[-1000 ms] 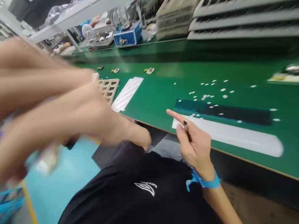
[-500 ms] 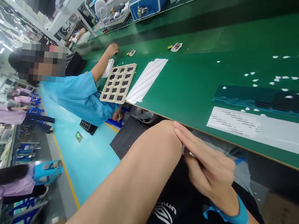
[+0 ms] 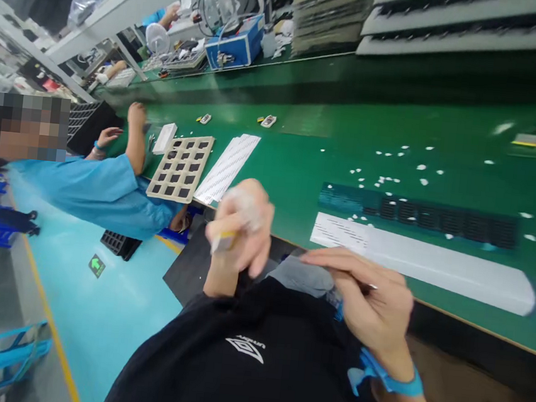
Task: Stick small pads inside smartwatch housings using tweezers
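My left hand [image 3: 244, 227], blurred by motion, is raised in front of the bench edge with its fingers curled. Between them is a small pale part with a yellow end [image 3: 224, 242]. To its right, my right hand [image 3: 372, 296] is at the bench edge, fingers pressed together and pointing left. A metallic glint shows at its fingers, but what it holds is hidden. A blue strap [image 3: 391, 376] circles that wrist. Beyond the right hand lies a white label strip [image 3: 451, 266] with small dark print at its left end.
Small white bits [image 3: 384, 180] are scattered around a dark ribbed strip [image 3: 441, 221]. Printed sheets [image 3: 228, 167] lie beside a beige compartment tray [image 3: 181, 167]. A co-worker in a blue shirt [image 3: 93, 190] works at left. Two small white-and-yellow parts [image 3: 268, 121] lie farther back; stacked trays [image 3: 327, 23] stand behind.
My left forearm no longer crosses the view; the left hand now shows, holding the small part. My right hand stays near the bench edge. The view has turned to the right.
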`<state>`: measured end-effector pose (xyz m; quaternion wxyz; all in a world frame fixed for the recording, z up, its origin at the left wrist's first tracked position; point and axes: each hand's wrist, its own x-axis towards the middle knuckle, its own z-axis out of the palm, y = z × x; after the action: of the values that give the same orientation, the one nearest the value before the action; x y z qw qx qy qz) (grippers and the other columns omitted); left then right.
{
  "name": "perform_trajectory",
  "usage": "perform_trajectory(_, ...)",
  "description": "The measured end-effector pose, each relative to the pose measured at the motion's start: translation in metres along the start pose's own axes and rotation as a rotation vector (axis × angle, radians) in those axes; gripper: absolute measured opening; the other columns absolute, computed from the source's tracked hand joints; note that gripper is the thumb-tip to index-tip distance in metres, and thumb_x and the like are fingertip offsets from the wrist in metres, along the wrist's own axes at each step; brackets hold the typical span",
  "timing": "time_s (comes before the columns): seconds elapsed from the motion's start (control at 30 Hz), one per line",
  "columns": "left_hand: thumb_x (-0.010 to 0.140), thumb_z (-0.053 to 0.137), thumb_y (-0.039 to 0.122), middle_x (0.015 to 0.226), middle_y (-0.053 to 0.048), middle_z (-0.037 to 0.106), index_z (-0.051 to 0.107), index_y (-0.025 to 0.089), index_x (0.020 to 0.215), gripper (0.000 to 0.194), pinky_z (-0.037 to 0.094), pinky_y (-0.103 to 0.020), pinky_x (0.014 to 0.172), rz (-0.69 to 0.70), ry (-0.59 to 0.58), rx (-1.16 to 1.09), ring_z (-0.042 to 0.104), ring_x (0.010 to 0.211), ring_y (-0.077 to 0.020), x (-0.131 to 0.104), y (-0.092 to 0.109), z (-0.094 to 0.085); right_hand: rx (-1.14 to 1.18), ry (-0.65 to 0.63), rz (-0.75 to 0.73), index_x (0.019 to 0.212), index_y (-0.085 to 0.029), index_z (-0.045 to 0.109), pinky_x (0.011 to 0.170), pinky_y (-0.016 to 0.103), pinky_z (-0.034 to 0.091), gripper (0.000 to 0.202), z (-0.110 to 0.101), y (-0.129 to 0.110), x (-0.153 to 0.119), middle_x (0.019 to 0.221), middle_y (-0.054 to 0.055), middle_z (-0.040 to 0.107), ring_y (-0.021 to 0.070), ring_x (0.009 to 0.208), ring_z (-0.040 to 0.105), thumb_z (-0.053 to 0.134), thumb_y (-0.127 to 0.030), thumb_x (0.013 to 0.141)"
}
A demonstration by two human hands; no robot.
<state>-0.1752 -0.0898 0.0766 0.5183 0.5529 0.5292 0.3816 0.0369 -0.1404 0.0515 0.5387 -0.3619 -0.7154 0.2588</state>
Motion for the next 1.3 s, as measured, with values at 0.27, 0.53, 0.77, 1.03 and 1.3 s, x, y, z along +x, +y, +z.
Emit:
perform_trajectory(0.27,0.094,0.077,0.067,0.070,0.011,0.060,0.048,0.026,0.128,0.060,0.055,-0.025,0.045,-0.108,-0.476,-0.470,0.046,0.035,-0.0056,0.023,-0.031,0.065,-0.393,0.103,0.164,0.125,-0.022,0.081,0.053,0.024,0.042,0.025,-0.037,0.037,0.012,0.070,-0.003,0.065,0.0075,0.051,0.047,0.075,-0.030,0.101)
perform_trajectory(0.53,0.111,0.050,0.039,0.076,0.007,0.060,0.050,0.026,0.129,0.022,0.045,-0.024,0.057,-0.037,-0.423,-0.111,0.055,0.056,-0.0091,0.031,-0.040,0.082,-0.386,-0.051,0.101,0.117,-0.027,0.078,0.059,0.024,0.046,0.020,-0.043,0.058,0.015,0.079,-0.003,0.068,0.0082,0.060,0.056,0.069,-0.017,0.102)
perform_trajectory(0.77,0.111,0.052,0.033,0.069,0.008,0.057,0.053,0.027,0.139,0.028,0.040,-0.026,0.059,0.013,-0.334,-0.009,0.050,0.054,-0.0106,0.036,-0.040,0.087,-0.387,0.030,0.112,0.104,-0.024,0.073,0.053,0.027,0.039,0.011,-0.043,0.066,0.012,0.083,-0.002,0.073,0.0075,0.053,0.047,0.070,-0.014,0.100)
perform_trajectory(1.03,0.113,0.045,0.036,0.071,0.006,0.056,0.059,0.027,0.154,0.044,0.046,-0.026,0.063,0.075,-0.322,0.024,0.046,0.057,-0.0106,0.031,-0.039,0.083,-0.683,0.029,0.061,0.131,-0.031,0.075,0.060,0.029,0.050,0.036,-0.035,0.061,-0.007,0.113,0.000,0.083,0.0164,0.090,0.080,0.071,-0.013,0.100)
perform_trajectory(1.3,0.113,0.042,0.028,0.083,0.003,0.071,0.060,0.024,0.153,0.044,0.054,-0.023,0.068,0.180,-0.267,0.104,0.052,0.055,-0.0082,0.027,-0.042,0.085,-0.715,-0.024,-0.022,0.154,-0.031,0.065,0.061,0.029,0.056,0.064,-0.036,0.053,-0.010,0.119,-0.003,0.082,0.0179,0.083,0.082,0.070,-0.003,0.095)
